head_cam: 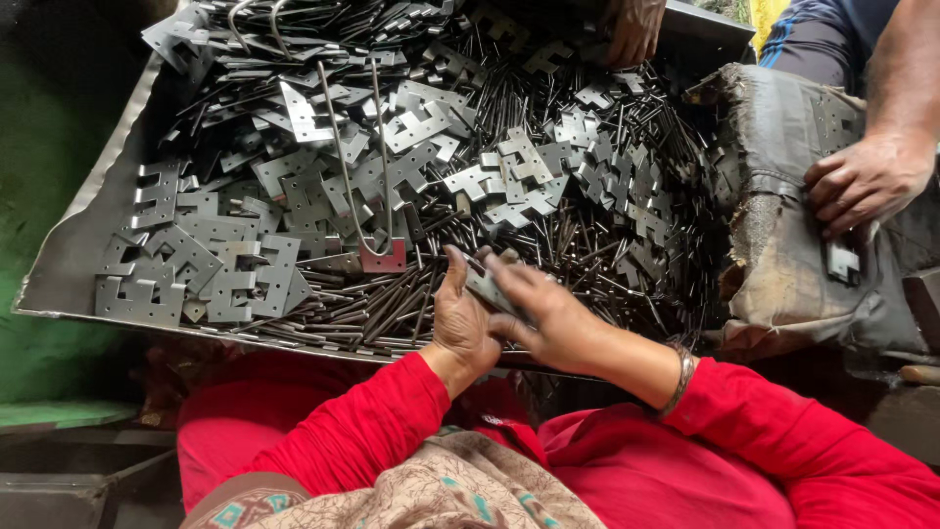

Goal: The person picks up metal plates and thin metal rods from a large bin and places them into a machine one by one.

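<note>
Green-painted floor point(39, 147) is seen beside a metal tray point(69, 255) heaped with hinge plates point(196, 264) and pins point(392, 304) — one small plate point(490, 287) is pinched between left hand point(460, 318) and right hand point(548, 313), at the tray's near edge.

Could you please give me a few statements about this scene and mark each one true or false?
1. Both of the person's hands meet on a small flat metal piece. True.
2. The left hand and right hand are over a wooden crate of screws. False: they are at the near edge of a metal tray heaped with flat notched plates and thin pins.
3. The person wears red sleeves. True.
4. A bent wire hook lies on the heap. True.
5. Nobody else is in view. False: another person's hand rests on a worn sack to the right.
</note>
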